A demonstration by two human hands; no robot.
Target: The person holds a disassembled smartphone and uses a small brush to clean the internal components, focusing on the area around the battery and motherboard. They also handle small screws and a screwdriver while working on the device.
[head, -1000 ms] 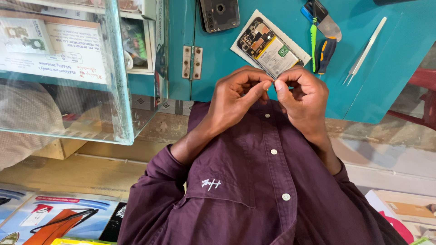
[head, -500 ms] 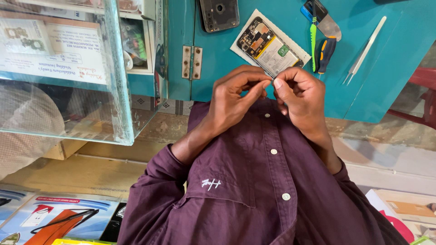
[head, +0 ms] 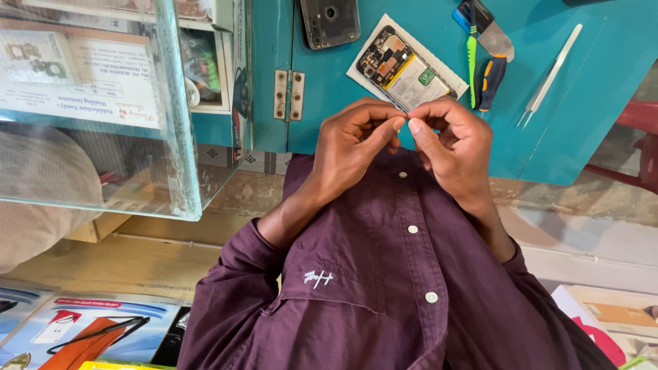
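Observation:
My left hand (head: 353,140) and my right hand (head: 456,140) are raised in front of my purple buttoned shirt (head: 404,274), at the near edge of the teal table (head: 603,103). Their fingertips meet in a pinch, left forefinger against right thumb. Whether anything tiny sits between them is hidden. Just beyond the hands an opened phone (head: 404,65) lies on a white pad with its circuit board and battery exposed. A dark phone back cover (head: 329,20) lies further back to the left.
A green pry tool (head: 471,65), a blue-and-black handled scraper (head: 490,68) and silver tweezers (head: 552,75) lie right of the phone. A glass display case (head: 103,109) stands at left, printed packages (head: 82,329) lie at bottom left, and a red seat (head: 637,116) stands at right.
The fingertips of both hands have shifted slightly against each other and stay pinched together; the hands hold the same spot.

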